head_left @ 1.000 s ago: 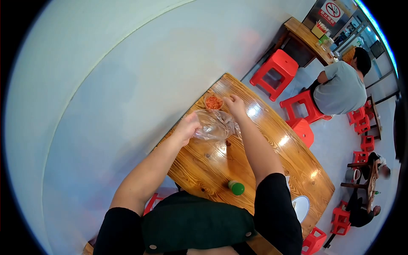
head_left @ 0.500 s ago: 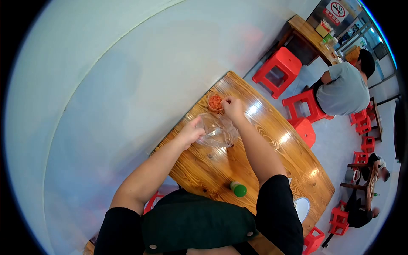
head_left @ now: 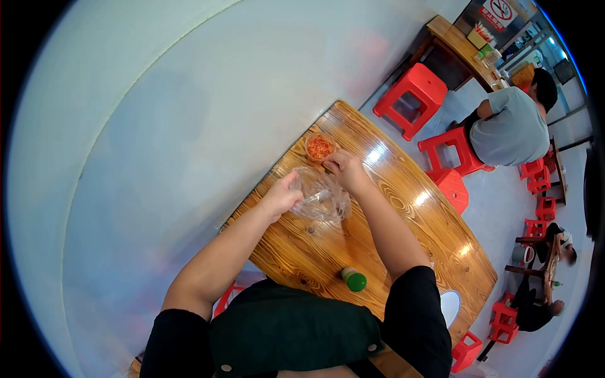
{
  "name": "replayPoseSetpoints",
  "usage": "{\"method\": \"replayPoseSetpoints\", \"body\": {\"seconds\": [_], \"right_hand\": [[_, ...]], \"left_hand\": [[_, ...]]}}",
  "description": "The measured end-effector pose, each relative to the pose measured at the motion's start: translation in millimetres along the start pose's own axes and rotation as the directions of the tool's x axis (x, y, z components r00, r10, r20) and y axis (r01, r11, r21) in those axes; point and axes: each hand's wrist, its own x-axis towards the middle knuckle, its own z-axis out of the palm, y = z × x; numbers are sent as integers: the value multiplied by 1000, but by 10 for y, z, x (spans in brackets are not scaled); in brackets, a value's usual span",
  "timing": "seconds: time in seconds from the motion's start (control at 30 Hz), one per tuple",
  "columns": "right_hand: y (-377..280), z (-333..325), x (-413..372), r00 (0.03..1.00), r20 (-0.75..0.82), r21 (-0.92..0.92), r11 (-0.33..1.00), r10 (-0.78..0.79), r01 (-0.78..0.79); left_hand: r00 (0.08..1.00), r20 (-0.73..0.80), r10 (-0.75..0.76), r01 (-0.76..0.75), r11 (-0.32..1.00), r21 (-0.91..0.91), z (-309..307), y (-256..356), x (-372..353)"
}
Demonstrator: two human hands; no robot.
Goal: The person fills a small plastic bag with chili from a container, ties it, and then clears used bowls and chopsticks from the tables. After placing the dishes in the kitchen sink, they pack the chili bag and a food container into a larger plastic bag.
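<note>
A clear plastic bag (head_left: 320, 196) is spread over the wooden table (head_left: 302, 242). My left hand (head_left: 285, 196) is closed on the bag's left edge. Just above the bag stands a small clear tub (head_left: 320, 148) of chopped orange-red food. My right hand (head_left: 345, 170) has its fingers pinched together at the tub's lower right, right beside the bag's upper edge; I cannot tell what is in that pinch. Closer to my body, a green-capped bottle (head_left: 354, 280) leans on the table.
A white plate (head_left: 450, 307) lies at the table's right end. The wall (head_left: 189, 145) runs along the left side. Red stools (head_left: 421, 94) stand beyond the right edge, with a seated person (head_left: 510, 126) there. Other people sit at a far table.
My right hand has dropped slightly from the tub's right side to its lower right, nearer the bag. The bag has shifted a little; my left hand keeps its place.
</note>
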Motion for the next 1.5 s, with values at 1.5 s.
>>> {"method": "replayPoseSetpoints", "body": {"seconds": [1.5], "right_hand": [[247,80,25,565,316,798,109,762,-593]], "left_hand": [[996,74,-42,34,994,107,73,43,-60]]}}
